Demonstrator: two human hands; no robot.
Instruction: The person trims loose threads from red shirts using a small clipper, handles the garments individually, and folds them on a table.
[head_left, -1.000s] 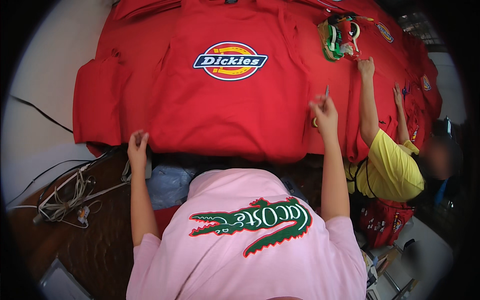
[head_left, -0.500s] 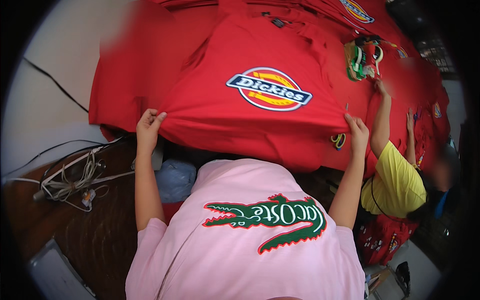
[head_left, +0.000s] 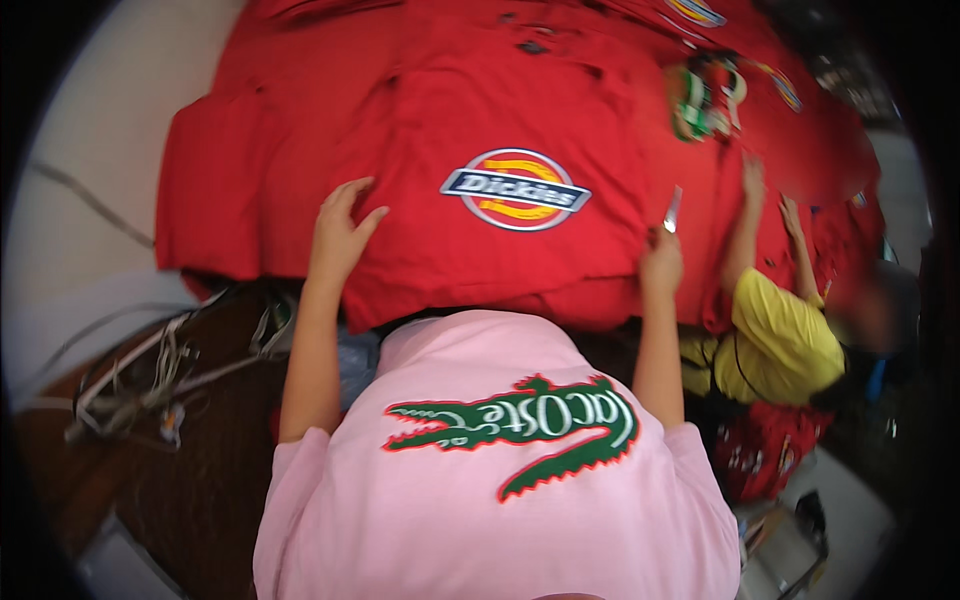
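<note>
Red shirt (head_left: 500, 115) laid out, left hand (head_left: 342, 228) over it, thumb wide from fingers, right hand (head_left: 661, 260) gripping scissors (head_left: 674, 208).

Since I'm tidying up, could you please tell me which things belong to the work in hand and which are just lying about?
Apparently in use: red garment; scissors in the right hand.
Apparently lying about: tangled cables; bluish plastic bag.

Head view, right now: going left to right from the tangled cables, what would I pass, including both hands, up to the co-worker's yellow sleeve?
Tangled cables → left hand → round emblem → right hand holding scissors → co-worker's yellow sleeve.
</note>
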